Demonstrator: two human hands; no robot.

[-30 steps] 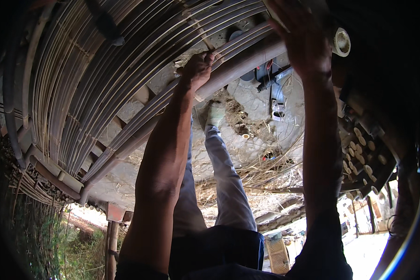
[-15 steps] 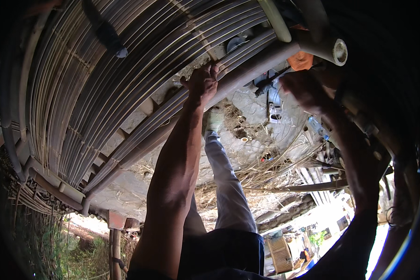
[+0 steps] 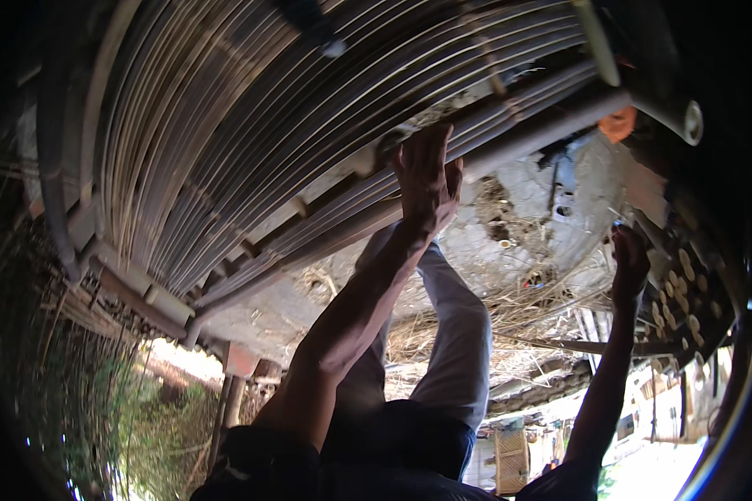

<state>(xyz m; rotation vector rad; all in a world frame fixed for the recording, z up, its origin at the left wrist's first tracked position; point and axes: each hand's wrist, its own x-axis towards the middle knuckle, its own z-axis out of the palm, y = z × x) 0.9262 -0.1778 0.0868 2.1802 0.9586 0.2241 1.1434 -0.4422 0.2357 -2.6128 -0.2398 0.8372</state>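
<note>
one hand (image 3: 426,179) on bamboo pole (image 3: 526,138) (gripping)

Pale grey trouser leg (image 3: 451,334), tan ribbed cane strips (image 3: 251,142), orange scrap (image 3: 618,123)

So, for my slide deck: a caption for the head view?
Left hand grips a long pole beside bundled canes; right hand hangs free.
</note>
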